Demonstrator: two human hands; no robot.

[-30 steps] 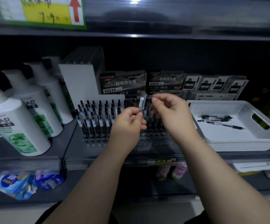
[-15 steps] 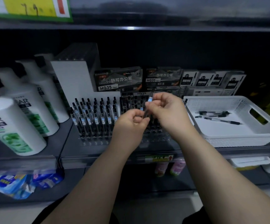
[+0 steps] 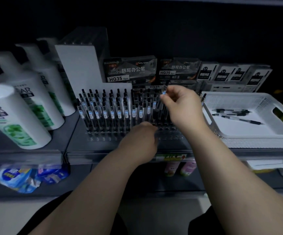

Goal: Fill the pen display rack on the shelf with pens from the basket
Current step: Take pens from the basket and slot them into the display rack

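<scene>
right hand (image 3: 179, 106) pinches clear-barrelled black-tipped pen (image 3: 164, 92) upright over clear plastic display rack (image 3: 101, 136), 2 o'clock side | left hand (image 3: 139, 141) at rack front (grip cannot be told) | keep pen vertical, aim for an empty hole | white perforated plastic basket (image 3: 256, 139) at 3 o'clock

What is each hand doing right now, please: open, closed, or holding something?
Left hand: cannot tell, curled out of sight by the rack.
Right hand: pinching a pen above the rack.
</scene>
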